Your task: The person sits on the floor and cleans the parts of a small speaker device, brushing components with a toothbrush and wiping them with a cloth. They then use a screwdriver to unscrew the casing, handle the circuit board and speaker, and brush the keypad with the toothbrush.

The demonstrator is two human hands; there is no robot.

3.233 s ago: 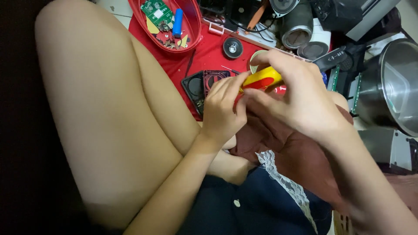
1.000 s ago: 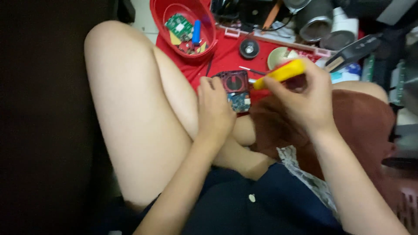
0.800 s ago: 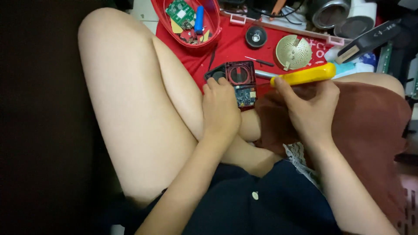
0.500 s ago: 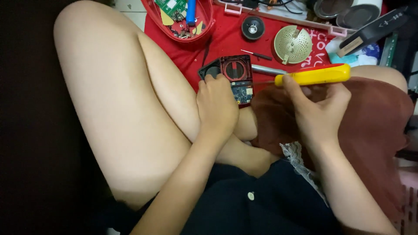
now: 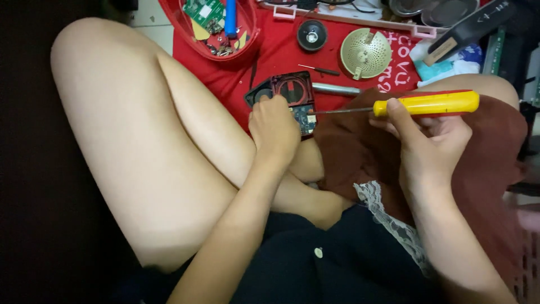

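A person seated cross-legged on the floor steadies a small opened device [image 5: 289, 98], dark-cased with a red round inner part and a bit of circuit board showing, under the left hand [image 5: 274, 130], whose fingers curl down and pinch the casing's near edge against the red cloth [image 5: 270, 53]. The right hand [image 5: 430, 141] is closed around the yellow handle of a screwdriver [image 5: 419, 105], thumb laid along the top; the thin metal shaft lies nearly level and its tip sits at the device's edge closest to that hand, just beside the board. Whether the tip is seated in a screw head cannot be told from this view. Doing this step well looks a matter of keeping the left hand pressed firmly so the case does not skate on the cloth, and of raising the handle so the shaft meets the screw more squarely, since a shallow angle risks slipping onto the board. Beyond the left hand lies a red tray [image 5: 247, 34] holding a green circuit board and a blue cylinder; beyond the screwdriver shaft sit a black round part [image 5: 311, 35], a perforated cream disc [image 5: 365, 54] and a loose metal rod [image 5: 336, 89].
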